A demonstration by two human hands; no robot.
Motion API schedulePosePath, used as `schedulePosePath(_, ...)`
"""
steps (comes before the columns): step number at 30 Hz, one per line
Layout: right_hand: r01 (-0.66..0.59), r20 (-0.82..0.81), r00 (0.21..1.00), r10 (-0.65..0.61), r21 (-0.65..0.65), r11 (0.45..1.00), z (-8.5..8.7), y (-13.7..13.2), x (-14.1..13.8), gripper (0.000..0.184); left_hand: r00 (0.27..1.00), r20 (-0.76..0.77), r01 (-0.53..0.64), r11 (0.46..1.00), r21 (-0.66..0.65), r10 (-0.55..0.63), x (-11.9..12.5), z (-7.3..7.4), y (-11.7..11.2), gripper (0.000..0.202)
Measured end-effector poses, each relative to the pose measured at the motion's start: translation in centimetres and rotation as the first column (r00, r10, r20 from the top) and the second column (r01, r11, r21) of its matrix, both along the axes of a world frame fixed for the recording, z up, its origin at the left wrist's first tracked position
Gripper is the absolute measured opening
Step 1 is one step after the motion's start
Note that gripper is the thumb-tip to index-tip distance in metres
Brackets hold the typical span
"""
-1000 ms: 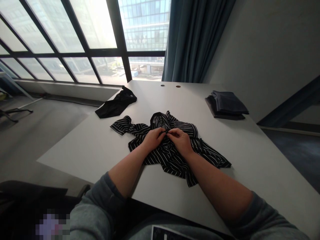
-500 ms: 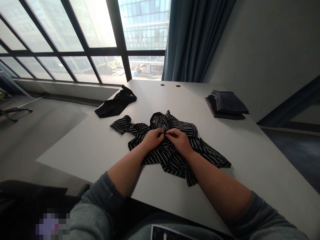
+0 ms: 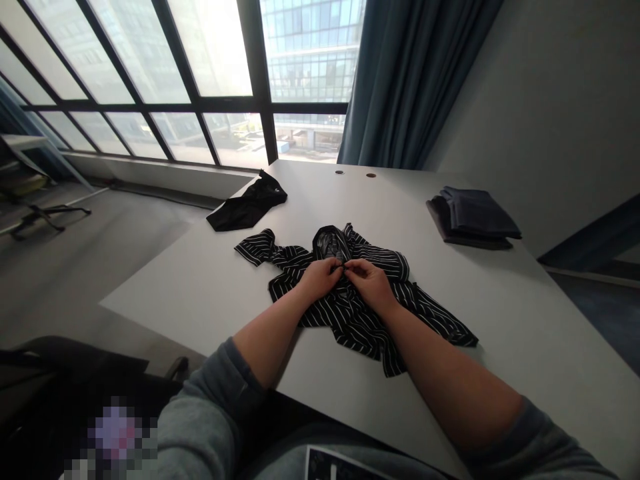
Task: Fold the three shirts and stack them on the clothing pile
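A black shirt with white stripes [image 3: 350,327] lies rumpled on the white table, its collar toward the window and its sleeves spread to both sides. Just below the collar, my left hand [image 3: 320,277] pinches the fabric edge between thumb and fingers. Close beside it, my right hand [image 3: 373,283] pinches the same area, the fingertips of both hands nearly meeting. Whatever small part lies between the fingertips is too small to make out.
A crumpled black garment [image 3: 250,201] lies at the table's far left. Folded dark clothes [image 3: 475,217] are stacked at the right. The white table [image 3: 165,287] reaches toward the window and a blue curtain [image 3: 405,87]. A dark chair [image 3: 75,367] stands at the lower left.
The whole view has shifted, so the table and things on it appear farther right. Both hands keep pinching the shirt below the collar, with little visible movement.
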State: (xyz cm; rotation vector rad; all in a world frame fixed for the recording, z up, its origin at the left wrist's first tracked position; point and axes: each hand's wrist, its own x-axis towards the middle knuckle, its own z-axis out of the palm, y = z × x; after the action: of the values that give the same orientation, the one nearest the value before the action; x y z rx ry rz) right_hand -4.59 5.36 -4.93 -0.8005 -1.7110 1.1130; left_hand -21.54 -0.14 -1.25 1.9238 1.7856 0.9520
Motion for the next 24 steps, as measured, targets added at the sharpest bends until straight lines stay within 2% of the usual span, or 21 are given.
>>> schedulePosePath(12, -0.030, 0.020, 0.999, 0.031, -0.026, 0.999, 0.4, -0.1, -0.1, 0.028, 0.981, 0.191, 0.032, 0.999, -0.021, -0.027, -0.6, -0.2, 0.1, 0.015)
schedulePosePath(19, -0.056, 0.005, 0.998, 0.055, 0.036, 0.998, 0.8, -0.5, -0.2, 0.032, 0.972, 0.231, 0.047, 0.999, -0.001, -0.046, -0.8, -0.9, 0.3, 0.017)
schedulePosePath(24, -0.045, -0.040, 0.998, 0.045, -0.013, 0.999, 0.5, -0.5, -0.3, 0.034, 0.964, 0.247, 0.092, 0.995, 0.037, -0.098, -1.2, -1.1, 0.4, 0.018)
